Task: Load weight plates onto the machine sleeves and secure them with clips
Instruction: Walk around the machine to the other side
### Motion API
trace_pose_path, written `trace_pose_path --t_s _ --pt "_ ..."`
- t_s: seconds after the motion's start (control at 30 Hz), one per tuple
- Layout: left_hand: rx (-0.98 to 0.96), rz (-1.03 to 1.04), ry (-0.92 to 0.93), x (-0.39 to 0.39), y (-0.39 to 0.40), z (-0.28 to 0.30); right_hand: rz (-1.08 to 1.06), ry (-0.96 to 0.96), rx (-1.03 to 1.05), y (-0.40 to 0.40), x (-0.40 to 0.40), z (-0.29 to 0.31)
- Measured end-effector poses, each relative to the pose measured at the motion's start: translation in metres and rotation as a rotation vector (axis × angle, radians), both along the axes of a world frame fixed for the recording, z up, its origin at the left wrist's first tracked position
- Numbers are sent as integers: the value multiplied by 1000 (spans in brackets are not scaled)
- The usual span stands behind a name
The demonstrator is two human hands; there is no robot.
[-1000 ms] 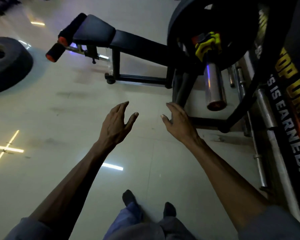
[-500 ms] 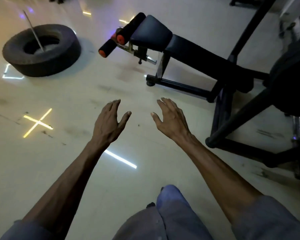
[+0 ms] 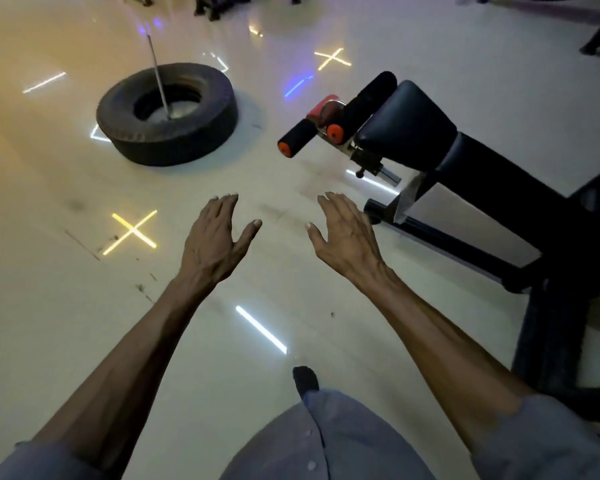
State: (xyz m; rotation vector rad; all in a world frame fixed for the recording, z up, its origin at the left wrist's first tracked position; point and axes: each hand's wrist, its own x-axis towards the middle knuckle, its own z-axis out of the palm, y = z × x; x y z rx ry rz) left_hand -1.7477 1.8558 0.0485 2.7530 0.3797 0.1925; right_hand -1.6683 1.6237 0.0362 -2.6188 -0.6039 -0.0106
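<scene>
My left hand (image 3: pixel 215 239) and my right hand (image 3: pixel 347 237) are held out in front of me over the pale floor, palms down, fingers apart, holding nothing. They are about a hand's width apart. No weight plate, machine sleeve or clip is in view. The black frame (image 3: pixel 548 306) of the machine runs down the right side, just right of my right forearm.
A black padded bench (image 3: pixel 413 123) with orange-capped foam rollers (image 3: pixel 295 138) stands ahead on the right. A large tyre (image 3: pixel 167 114) with a metal rod standing in it lies ahead on the left. Light reflections mark the glossy floor. My foot (image 3: pixel 305 379) steps forward below.
The view has swung left, away from the loaded plate, yellow clip and chrome sleeve, which are out of sight now. The tyre and bench have come closer to centre. Both hands stay open.
</scene>
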Motion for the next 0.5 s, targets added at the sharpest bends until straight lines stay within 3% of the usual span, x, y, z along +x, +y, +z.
trace_pose_path --t_s 0.5 --pt "45 63 -8 318 241 -8 55 -43 13 238 333 -9"
